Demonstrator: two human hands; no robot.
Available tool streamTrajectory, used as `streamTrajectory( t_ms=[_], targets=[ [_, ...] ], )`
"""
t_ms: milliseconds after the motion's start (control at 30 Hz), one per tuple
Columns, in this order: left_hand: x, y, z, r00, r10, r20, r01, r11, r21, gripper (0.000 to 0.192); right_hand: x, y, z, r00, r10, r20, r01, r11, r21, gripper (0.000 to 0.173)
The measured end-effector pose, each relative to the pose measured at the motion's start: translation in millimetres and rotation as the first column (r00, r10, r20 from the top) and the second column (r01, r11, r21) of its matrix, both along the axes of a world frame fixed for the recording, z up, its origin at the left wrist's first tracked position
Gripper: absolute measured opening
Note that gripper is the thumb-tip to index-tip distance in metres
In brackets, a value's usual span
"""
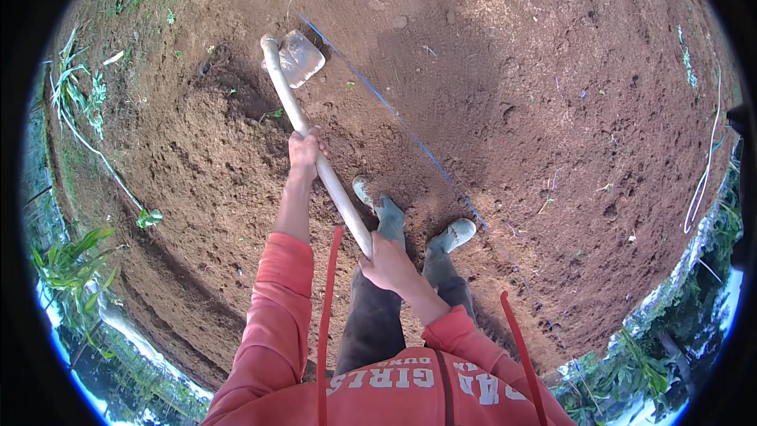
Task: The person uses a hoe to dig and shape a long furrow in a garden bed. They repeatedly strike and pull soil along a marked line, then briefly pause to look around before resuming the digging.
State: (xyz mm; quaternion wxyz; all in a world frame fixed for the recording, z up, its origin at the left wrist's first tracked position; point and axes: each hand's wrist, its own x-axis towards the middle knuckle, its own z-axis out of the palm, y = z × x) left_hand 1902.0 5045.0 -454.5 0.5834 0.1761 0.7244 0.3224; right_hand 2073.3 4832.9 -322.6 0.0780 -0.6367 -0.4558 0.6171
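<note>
A hoe with a long wooden handle [340, 195] slants across the view in front of me, with both hands on it. My left hand [306, 147] grips the handle about midway. Near the handle's lower end, close to my body, is my right hand [387, 264], wrapped around the wood. The broad metal hoe blade [303, 59] is at the far end, low over or against the brown soil [568, 148]; I cannot tell whether it touches. A mound of loose, darker soil [219, 92] lies left of the blade.
A blue string [378, 96] runs diagonally over the soil, right of the blade and past my boots [456, 235]. Uprooted plants [74, 92] lie at the left. A pale cord [704, 180] curves along the right side. Green plants [77, 257] border the ground.
</note>
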Motion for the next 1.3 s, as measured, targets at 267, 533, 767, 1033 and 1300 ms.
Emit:
streamTrajectory(
  t_ms=[267,533,767,1033,1300],
  targets=[
    [114.8,-194.8,-20.8,0.995,-0.091,0.042,0.100,0.895,-0.434,0.008,86.4,-121.3,58.3,0.992,0.125,-0.015,-0.120,0.895,-0.429,0.045],
    [166.2,-267.4,-23.8,0.958,0.056,0.283,0.114,0.828,-0.549,0.022,193.5,-177.8,114.7,0.985,0.117,-0.126,-0.157,0.912,-0.380,0.051],
    [246.0,-281.0,15.1,0.960,0.179,0.217,-0.065,0.891,-0.450,0.021,284.3,-199.4,180.5,0.990,0.141,-0.009,-0.129,0.869,-0.477,0.046],
    [335.7,-345.2,134.8,0.690,0.444,0.572,-0.059,0.822,-0.566,0.023,394.4,-229.0,298.1,0.887,0.432,0.164,-0.321,0.831,-0.454,0.035],
    [197.9,-275.4,114.7,0.989,0.128,0.078,-0.105,0.961,-0.256,0.016,251.3,-269.6,126.3,0.963,0.024,-0.270,-0.070,0.985,-0.161,0.036]
  ],
)
